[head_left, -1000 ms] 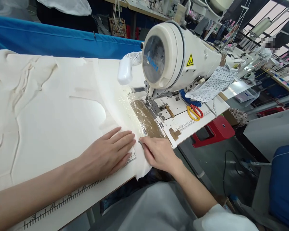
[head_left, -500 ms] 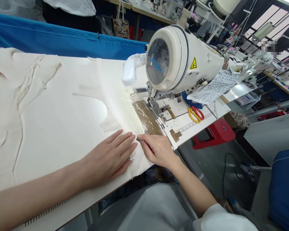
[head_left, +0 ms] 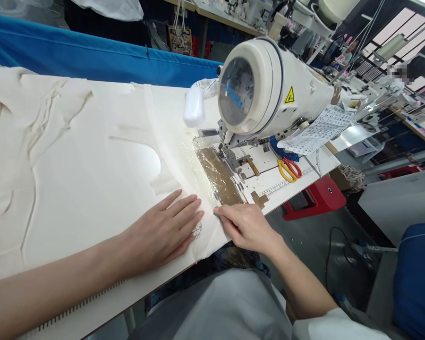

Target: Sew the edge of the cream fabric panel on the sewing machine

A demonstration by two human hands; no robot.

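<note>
My left hand (head_left: 173, 226) lies flat with outstretched fingers on thin off-white fabric (head_left: 170, 165) near the table's front edge. Just right of its fingertips, my right hand (head_left: 246, 225) is closed in a pinch on a small grey piece (head_left: 216, 212); only its tip shows, so its kind cannot be made out. That tip rests against the fabric's right part. A printed patch (head_left: 197, 230) shows beside my left fingers. Above my right hand, brown tape under clear film (head_left: 219, 177) covers the bed of a white sewing machine (head_left: 258, 89).
Yellow-and-red-handled scissors (head_left: 288, 170) lie right of the machine's needle area. A paper sheet with writing (head_left: 320, 128) hangs on the machine. More crumpled fabric (head_left: 38, 127) is at the left. Blue cloth (head_left: 102, 54) borders the table's back, and a red stool (head_left: 318, 198) stands below right.
My right hand has slid right and slightly toward me along the fabric with the small grey piece, widening the gap between my hands. My left hand has stayed nearly in place.
</note>
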